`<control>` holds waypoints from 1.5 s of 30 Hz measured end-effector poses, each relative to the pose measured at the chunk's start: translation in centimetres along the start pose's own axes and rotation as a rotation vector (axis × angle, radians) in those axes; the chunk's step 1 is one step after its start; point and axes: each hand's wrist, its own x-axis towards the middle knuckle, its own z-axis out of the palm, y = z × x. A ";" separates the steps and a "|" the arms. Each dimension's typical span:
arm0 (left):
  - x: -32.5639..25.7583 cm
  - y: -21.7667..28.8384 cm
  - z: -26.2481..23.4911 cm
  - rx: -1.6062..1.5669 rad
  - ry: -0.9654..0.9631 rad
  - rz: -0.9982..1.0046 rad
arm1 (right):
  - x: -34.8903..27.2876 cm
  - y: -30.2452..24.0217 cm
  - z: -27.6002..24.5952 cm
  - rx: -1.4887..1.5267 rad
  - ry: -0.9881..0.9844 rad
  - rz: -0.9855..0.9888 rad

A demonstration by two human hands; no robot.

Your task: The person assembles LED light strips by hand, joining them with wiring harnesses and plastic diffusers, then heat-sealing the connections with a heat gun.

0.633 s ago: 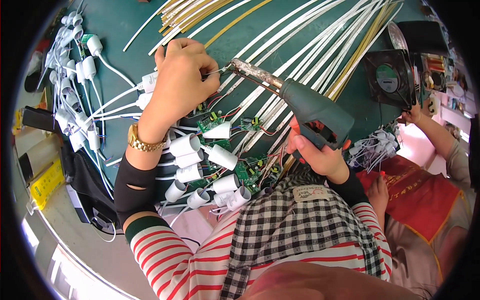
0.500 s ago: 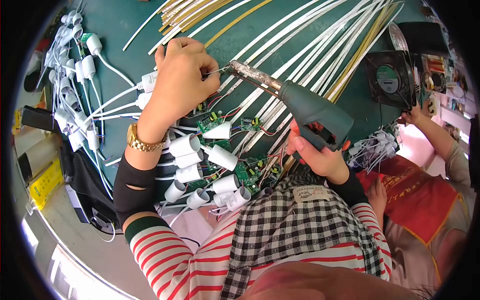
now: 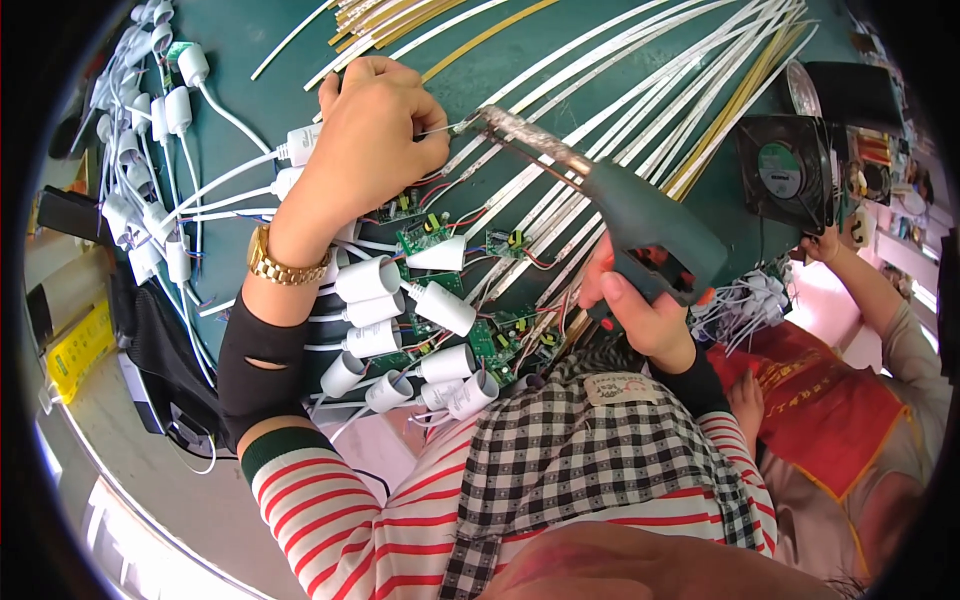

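Observation:
My right hand [image 3: 640,310] grips the handle of a dark green soldering gun [image 3: 640,215]. Its long metal tip [image 3: 500,122] points left and meets a thin wire pinched in the fingers of my left hand [image 3: 370,135]. The left hand rests on the green table [image 3: 260,40], over white LED strips [image 3: 620,95]. A gold watch [image 3: 285,265] sits on my left wrist. Just below the hands lie small green circuit boards [image 3: 425,238] and several white plastic caps [image 3: 370,280] with white cables.
More white caps and cables [image 3: 150,110] pile at the left edge. Yellow strips [image 3: 400,15] lie at the top. A black fan [image 3: 785,170] stands at the right, where another person in a red apron [image 3: 830,400] handles a bundle of wires [image 3: 740,300].
The soldering gun's tip has stayed at the wire in my left hand, shifting only slightly. Both hands hold nearly the same positions.

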 end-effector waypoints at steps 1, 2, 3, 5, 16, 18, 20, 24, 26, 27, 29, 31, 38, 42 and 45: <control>0.1 0.1 0.2 -0.009 0.007 0.009 | -0.3 0.1 0.0 0.110 0.052 0.024; 0.1 0.3 0.2 -0.008 0.005 0.007 | -0.3 0.2 -0.4 0.112 0.051 0.026; 0.1 0.3 0.1 -0.002 0.003 0.005 | -0.3 0.3 -0.6 0.108 0.037 -0.039; 0.1 0.2 0.2 0.002 0.000 0.005 | -0.3 0.6 -1.1 0.090 0.030 -0.105; 0.0 -0.1 0.3 -0.020 0.016 0.009 | -0.3 0.4 -1.2 0.080 0.075 -0.021; 0.0 0.2 0.4 -0.019 0.022 0.008 | -0.2 0.4 -1.2 0.097 0.079 -0.012; 0.1 0.3 0.3 -0.019 0.026 0.008 | -0.1 0.4 -1.3 0.129 0.086 -0.008; -0.2 0.4 0.2 -0.038 0.016 -0.013 | 0.3 0.5 -1.2 0.149 0.066 0.022; -0.2 0.4 0.2 -0.032 0.009 -0.018 | 0.5 0.7 -1.2 0.191 0.014 -0.026; -0.3 0.4 0.4 0.003 0.037 -0.010 | 0.4 1.0 -1.0 0.226 0.011 -0.023; -0.3 0.4 0.6 0.037 0.065 0.001 | 0.3 0.5 -0.9 0.222 0.009 0.020; -0.3 0.7 0.7 0.071 0.048 -0.028 | 0.4 0.7 -0.6 0.218 0.001 0.012; -0.3 1.1 1.0 0.107 0.091 -0.016 | 0.9 0.5 -0.5 0.093 -0.041 -0.062; -0.2 1.1 1.1 0.123 0.115 0.014 | 1.1 -0.1 -0.3 -0.064 -0.072 -0.044; -0.2 1.2 1.3 0.129 0.110 0.013 | 1.0 -0.2 -0.4 -0.214 -0.112 -0.060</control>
